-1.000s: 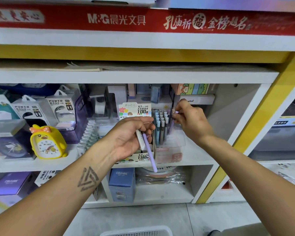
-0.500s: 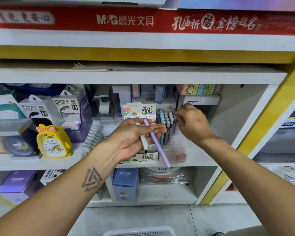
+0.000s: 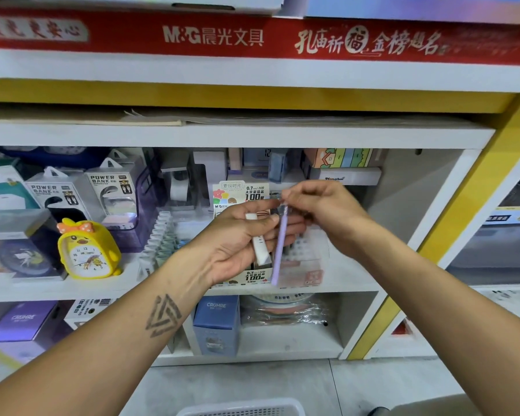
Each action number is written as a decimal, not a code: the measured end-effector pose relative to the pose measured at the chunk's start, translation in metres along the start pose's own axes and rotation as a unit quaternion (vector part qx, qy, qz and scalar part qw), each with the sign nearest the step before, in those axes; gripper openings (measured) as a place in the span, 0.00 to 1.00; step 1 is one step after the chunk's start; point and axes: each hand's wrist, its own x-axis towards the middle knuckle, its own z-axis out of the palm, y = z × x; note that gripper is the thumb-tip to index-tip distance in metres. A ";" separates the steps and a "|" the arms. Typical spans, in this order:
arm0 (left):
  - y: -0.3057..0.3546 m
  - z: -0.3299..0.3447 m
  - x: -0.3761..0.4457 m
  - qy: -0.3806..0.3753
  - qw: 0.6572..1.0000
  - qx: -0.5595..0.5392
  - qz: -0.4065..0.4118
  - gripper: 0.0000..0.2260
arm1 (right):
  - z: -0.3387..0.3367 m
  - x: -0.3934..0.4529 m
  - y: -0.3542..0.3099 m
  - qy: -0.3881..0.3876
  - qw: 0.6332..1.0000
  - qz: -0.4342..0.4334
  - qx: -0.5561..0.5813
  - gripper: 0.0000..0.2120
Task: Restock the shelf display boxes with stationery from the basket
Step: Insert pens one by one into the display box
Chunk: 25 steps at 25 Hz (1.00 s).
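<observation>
Head view: right hand (image 3: 327,214) pinches purple pen (image 3: 279,247) top.

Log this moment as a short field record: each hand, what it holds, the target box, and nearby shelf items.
left hand: left hand grips a white pen and supports the purple pen
right hand: right hand pinches the purple pen's top end
purple pen pose: near upright, in front of the display box
display box: clear, on the middle shelf, pens standing inside
left of hands: yellow duck clock, power bank packs
floor: white basket rim at bottom edge
</observation>
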 end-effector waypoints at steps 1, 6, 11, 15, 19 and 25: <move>0.002 -0.002 0.000 0.008 1.000 -0.002 -0.003 0.15 | -0.009 0.002 -0.003 0.046 0.999 -0.014 0.015 0.06; 0.003 -0.005 0.002 0.119 0.989 0.080 -0.020 0.07 | -0.042 0.008 0.004 0.177 0.945 -0.124 -0.245 0.05; 0.005 0.001 0.003 0.101 0.993 0.027 -0.050 0.04 | -0.039 0.009 0.027 0.123 0.894 -0.163 -0.399 0.06; 0.004 -0.002 0.002 0.085 0.996 -0.009 -0.036 0.09 | -0.037 0.012 0.038 0.110 0.885 -0.179 -0.416 0.04; 0.002 -0.006 0.003 0.077 0.997 -0.009 -0.021 0.06 | -0.036 0.016 0.040 0.090 0.890 -0.183 -0.408 0.01; 0.000 -0.007 0.003 0.128 0.983 0.134 0.014 0.05 | -0.032 0.018 0.046 0.075 0.901 -0.182 -0.386 0.07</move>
